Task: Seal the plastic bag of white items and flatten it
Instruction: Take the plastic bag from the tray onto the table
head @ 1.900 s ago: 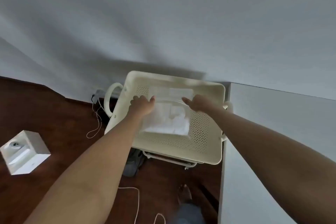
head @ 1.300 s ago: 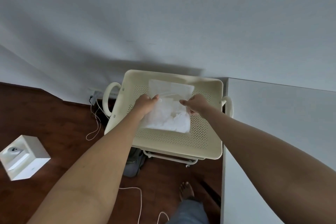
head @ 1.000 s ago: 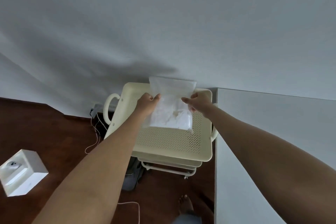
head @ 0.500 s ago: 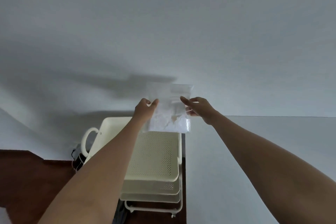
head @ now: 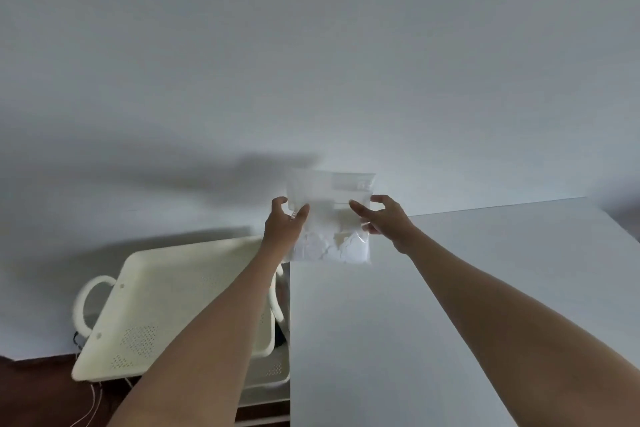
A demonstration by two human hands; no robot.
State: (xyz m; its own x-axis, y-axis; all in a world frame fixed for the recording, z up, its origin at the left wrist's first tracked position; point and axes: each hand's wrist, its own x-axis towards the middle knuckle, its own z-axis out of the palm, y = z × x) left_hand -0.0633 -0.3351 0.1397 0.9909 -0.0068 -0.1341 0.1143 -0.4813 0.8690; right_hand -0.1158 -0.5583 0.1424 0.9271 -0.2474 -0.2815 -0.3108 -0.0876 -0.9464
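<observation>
Head view: both hands, left hand (head: 284,225) and right hand (head: 382,218), pinch the plastic bag (head: 330,215) above the white table (head: 433,305); its seal is indistinct.

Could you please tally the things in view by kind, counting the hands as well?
Bare hands: 2 (left hand, right hand)
Clear plastic bag of white items: 1
Cream perforated trolley trays: 2
White table: 1
Total: 6

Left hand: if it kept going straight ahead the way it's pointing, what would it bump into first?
Probably the wall. The left hand already pinches the bag; depth is unclear.
</observation>
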